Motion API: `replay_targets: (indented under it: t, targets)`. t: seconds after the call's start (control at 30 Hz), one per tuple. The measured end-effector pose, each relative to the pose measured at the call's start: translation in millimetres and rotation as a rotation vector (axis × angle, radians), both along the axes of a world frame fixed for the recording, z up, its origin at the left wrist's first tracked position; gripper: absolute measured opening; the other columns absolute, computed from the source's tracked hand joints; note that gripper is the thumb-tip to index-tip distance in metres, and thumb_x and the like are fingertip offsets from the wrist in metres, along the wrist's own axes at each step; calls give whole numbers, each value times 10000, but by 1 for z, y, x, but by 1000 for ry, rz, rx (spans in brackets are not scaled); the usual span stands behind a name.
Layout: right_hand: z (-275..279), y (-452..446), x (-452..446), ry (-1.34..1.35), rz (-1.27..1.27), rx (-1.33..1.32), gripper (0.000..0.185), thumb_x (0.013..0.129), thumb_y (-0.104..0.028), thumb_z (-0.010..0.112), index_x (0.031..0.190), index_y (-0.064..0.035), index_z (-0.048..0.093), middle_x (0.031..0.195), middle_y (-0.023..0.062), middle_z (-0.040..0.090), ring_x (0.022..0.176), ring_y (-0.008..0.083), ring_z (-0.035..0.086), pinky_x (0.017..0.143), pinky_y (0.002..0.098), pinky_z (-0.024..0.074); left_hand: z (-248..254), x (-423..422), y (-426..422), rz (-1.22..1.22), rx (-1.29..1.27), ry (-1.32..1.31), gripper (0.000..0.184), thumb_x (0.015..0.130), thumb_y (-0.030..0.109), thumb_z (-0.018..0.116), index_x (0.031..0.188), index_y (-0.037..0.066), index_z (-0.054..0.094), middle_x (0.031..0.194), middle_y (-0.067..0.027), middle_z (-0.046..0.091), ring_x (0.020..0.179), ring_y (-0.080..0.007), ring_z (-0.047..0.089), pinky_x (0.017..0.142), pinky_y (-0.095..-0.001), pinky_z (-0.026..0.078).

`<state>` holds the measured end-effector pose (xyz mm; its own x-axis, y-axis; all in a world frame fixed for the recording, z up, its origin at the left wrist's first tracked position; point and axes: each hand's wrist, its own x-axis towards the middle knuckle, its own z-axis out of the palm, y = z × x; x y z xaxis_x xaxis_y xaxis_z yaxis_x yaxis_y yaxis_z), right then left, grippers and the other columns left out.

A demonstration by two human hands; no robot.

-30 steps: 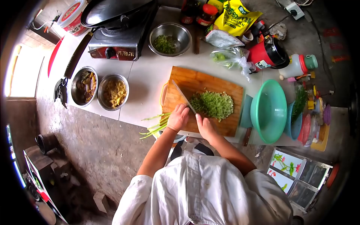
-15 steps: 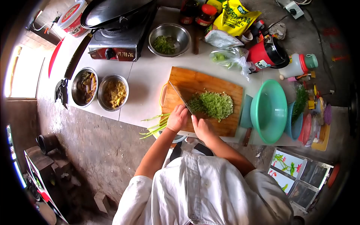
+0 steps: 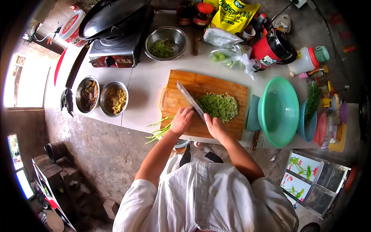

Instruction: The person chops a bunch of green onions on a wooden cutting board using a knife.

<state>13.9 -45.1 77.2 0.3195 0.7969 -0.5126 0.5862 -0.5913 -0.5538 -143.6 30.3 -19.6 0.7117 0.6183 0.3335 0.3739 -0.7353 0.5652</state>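
My left hand is closed around a bunch of thin green stalks at the near left of the wooden cutting board. Their long ends stick out past the board's edge. In my right hand is the handle end of a kitchen knife. Its blade slants away to the far left over the board, close to my left fingertips. Right of the blade, beside it, lies a heap of finely chopped greens. My palm hides most of the knife handle.
Left of the board stand two metal bowls of food. Beyond are a bowl with chopped greens and a gas stove. On the right stand a green basin and another knife's handle. A plastic bag lies behind.
The knife and my right hand have shifted right, towards the chopped heap, and more of the blade's flat shows. My left hand stays on the stalks. The whole view has shifted slightly.
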Motion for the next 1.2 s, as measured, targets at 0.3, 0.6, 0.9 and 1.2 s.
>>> replay_targets:
  t: [0.3, 0.6, 0.9, 1.2]
  targets:
    - [7, -13, 12, -147, -34, 48, 706, 910, -518, 317, 646, 70, 604, 641, 308, 551, 694, 465, 568, 649, 489, 459, 14, 25, 4, -14, -34, 38, 327, 713, 86, 579, 1025, 9, 520, 1147, -135, 501, 1048, -306, 468, 913, -374, 405]
    - [11, -13, 4, -151, -40, -12, 714, 911, -520, 305, 654, 77, 603, 650, 310, 551, 693, 464, 570, 657, 496, 456, 22, 16, 5, 100, 43, 107, 407, 656, 170, 694, 994, 37, 510, 1135, -140, 486, 1068, -336, 459, 930, -421, 383]
    - [7, -14, 4, -103, -4, -5, 644, 919, -483, 309, 736, 54, 614, 694, 304, 561, 720, 461, 567, 660, 496, 452, 6, 22, 2, 109, -58, -13, 310, 726, 112, 630, 999, 26, 513, 1104, -139, 495, 1020, -316, 475, 893, -366, 408]
    - [13, -12, 2, -129, 12, 22, 566, 930, -443, 314, 822, 26, 612, 757, 288, 578, 751, 459, 556, 685, 495, 446, 4, 24, 4, 115, 44, 24, 213, 766, 90, 566, 969, 32, 536, 1066, -117, 516, 1005, -292, 483, 888, -358, 413]
